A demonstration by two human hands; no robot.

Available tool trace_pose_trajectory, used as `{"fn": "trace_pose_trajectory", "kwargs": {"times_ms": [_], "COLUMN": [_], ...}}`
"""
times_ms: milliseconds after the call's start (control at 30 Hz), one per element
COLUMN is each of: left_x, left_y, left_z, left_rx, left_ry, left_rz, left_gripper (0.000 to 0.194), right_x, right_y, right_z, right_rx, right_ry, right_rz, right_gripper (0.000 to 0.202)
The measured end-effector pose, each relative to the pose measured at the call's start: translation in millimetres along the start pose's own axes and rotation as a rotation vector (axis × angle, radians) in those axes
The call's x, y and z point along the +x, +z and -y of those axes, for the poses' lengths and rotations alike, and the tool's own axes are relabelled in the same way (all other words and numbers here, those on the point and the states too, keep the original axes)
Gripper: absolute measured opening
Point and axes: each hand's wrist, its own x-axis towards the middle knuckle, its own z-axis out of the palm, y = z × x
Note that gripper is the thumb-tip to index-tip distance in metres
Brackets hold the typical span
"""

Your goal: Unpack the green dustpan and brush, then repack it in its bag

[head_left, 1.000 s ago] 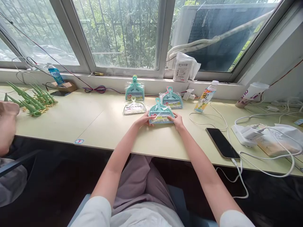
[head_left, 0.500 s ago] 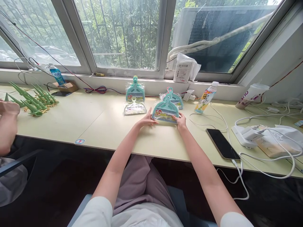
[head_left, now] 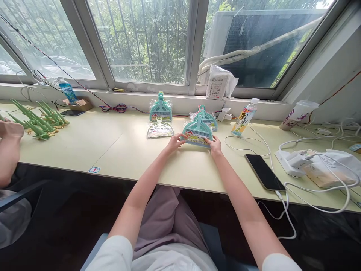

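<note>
A teal dustpan-and-brush set [head_left: 198,131] with a printed label stands at the middle of the table. My left hand [head_left: 175,142] grips its lower left corner, and my right hand [head_left: 214,144] holds its lower right corner. Partly hidden behind it is another wrapped teal set [head_left: 211,119]. To the left, a wrapped set with a pale label [head_left: 160,130] lies in front of a teal set [head_left: 160,111] in clear plastic.
Right: a drink bottle [head_left: 244,117], a phone [head_left: 264,172], a cup [head_left: 299,114], a power strip [head_left: 290,164] and white cables. Left: green spiky pieces [head_left: 42,120] beside another person's hand. A paper pack [head_left: 218,82] sits on the sill.
My left hand's fingers have closed on the left corner of the front teal set. My right hand keeps its hold, and the set has hardly moved.
</note>
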Motion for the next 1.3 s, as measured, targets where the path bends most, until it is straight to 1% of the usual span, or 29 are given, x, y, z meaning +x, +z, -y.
{"fn": "trace_pose_trajectory", "kwargs": {"times_ms": [33,67,233,467,500,600,667,733,800,900,967,1033,1133,1200,1300], "left_x": [2,3,5,1,0,-1,0,2,3,2,1,1,1,2,2], "left_y": [0.3,0.4,1.8,6.5,6.5,3.5,-1.1,-6.8,-11.4,-12.9,-10.6,-7.7,-5.2,-4.7,-4.1], "left_z": [1,2,1,-7,-8,-9,-8,-6,-3,0,1,1,2,2,1], "left_rx": [-0.008,-0.027,-0.103,-0.066,-0.067,-0.070,-0.062,-0.091,-0.168,-0.275,-0.310,-0.328,-0.335,-0.361,-0.444], "left_ry": [-0.013,-0.021,-0.060,-0.113,-0.116,-0.130,-0.143,-0.183,-0.254,-0.354,-0.376,-0.368,-0.361,-0.376,-0.392], "left_rz": [-0.026,-0.047,-0.150,-0.250,-0.262,-0.333,-0.367,-0.338,-0.243,-0.089,-0.043,-0.056,-0.109,-0.128,-0.102], "left_gripper": [0.025,0.023,0.022,0.019,0.023,0.052,0.064,0.067,0.061,0.038,0.027,0.027,0.033,0.038,0.043], "right_x": [0,-1,-2,-6,-7,-10,-12,-15,-17,-19,-19,-19,-21,-21,-20], "right_y": [0,1,3,6,7,8,9,10,10,9,8,8,9,10,11], "right_z": [0,0,-1,1,2,4,6,8,10,12,14,15,15,14,10], "right_rx": [0.000,-0.001,-0.004,-0.050,-0.054,-0.062,-0.060,-0.058,-0.062,-0.078,-0.084,-0.078,-0.098,-0.151,-0.220], "right_ry": [-0.001,-0.002,-0.015,-0.052,-0.057,-0.070,-0.079,-0.084,-0.082,-0.077,-0.098,-0.112,-0.102,-0.117,-0.164], "right_rz": [0.009,0.018,0.064,0.114,0.119,0.139,0.152,0.160,0.174,0.202,0.214,0.235,0.314,0.352,0.334], "right_gripper": [0.064,0.064,0.069,0.073,0.073,0.073,0.072,0.070,0.067,0.062,0.060,0.058,0.058,0.067,0.081]}}
